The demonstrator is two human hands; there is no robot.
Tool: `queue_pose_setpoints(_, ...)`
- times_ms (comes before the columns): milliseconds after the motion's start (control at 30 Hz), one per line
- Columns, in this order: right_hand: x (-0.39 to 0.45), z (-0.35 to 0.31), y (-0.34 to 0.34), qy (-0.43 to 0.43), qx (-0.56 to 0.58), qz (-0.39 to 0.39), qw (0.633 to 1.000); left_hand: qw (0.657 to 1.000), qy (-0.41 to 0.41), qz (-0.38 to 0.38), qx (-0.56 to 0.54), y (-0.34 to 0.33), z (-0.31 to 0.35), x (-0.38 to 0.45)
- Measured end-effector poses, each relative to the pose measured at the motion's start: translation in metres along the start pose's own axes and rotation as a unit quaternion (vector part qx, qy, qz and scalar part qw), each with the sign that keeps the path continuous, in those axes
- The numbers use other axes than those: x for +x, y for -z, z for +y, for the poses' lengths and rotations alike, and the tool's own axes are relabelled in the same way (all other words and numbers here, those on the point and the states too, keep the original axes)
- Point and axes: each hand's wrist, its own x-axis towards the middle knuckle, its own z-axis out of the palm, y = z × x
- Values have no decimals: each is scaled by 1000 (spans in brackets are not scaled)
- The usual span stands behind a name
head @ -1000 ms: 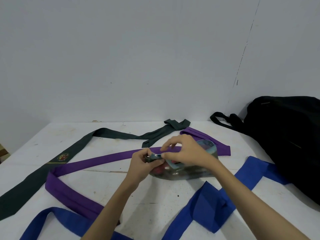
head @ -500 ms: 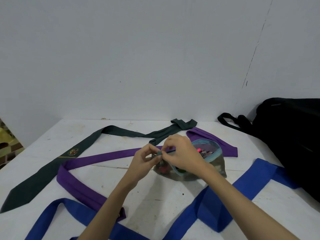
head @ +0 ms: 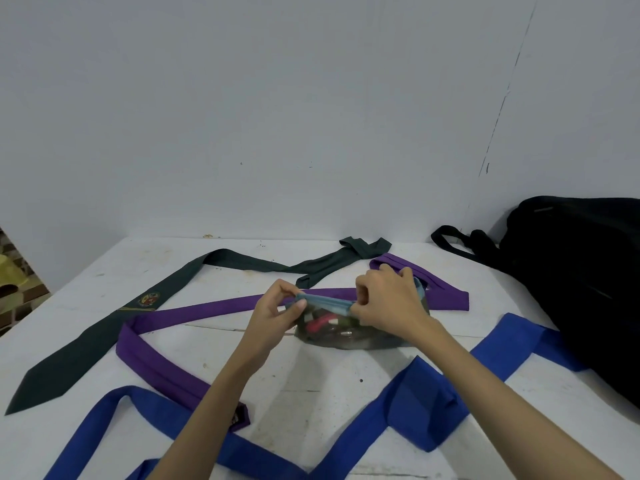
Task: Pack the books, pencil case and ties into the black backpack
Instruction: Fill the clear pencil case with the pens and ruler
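A clear pencil case with a blue zip edge stands on the white table, pens showing inside. My left hand pinches the left end of its zip edge. My right hand pinches the zip farther right along the same edge. Three ties lie spread around it: a dark green tie with a crest at left, a purple tie across the middle, and a blue tie in front. The black backpack lies at the right. No books are in view.
A grey wall stands right behind the table. The backpack's strap loops toward the table's back edge. At far left, past the table's edge, a patterned floor shows.
My right hand has slid right along the zip edge, away from my left hand, and the case's mouth that gaped is now drawn together. The view shifted slightly.
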Motion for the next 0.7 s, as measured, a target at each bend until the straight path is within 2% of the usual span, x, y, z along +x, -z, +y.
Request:
queue_pose_setpoints(167, -5, 37, 8, 1, 77, -54, 996, 993, 49, -64, 90, 8, 16, 3)
queue_pose_setpoints(233, -11, 50, 12, 5, 131, -69, 989, 976, 52, -117, 176, 10, 29, 7)
queue_pose_setpoints(267, -14, 55, 14, 4, 151, -84, 985, 957, 51, -154, 241, 7, 38, 10)
queue_pose_setpoints(300, -16, 57, 15, 2, 154, -99, 983, 926, 53, -193, 320, 1, 47, 13)
queue_pose_setpoints(333, -18, 58, 15, 3, 142, -110, 984, 881, 51, -229, 411, -8, 55, 18)
queue_pose_setpoints(400, -20, 57, 15, 11, 114, -122, 986, 776, 18, -273, 569, -32, 65, 28)
queue_pose_setpoints(433, -21, 55, 15, 16, 110, -124, 986, 744, 5, -291, 602, -44, 67, 32)
queue_pose_setpoints(467, -22, 53, 15, 20, 111, -121, 986, 730, 6, -316, 606, -55, 66, 36)
queue_pose_setpoints(567, -26, 54, 14, 23, 122, -106, 987, 738, 49, -385, 551, -75, 56, 45)
queue_pose_setpoints(700, -30, 66, 17, 20, 146, -62, 987, 772, -5, -365, 520, -75, 52, 54)
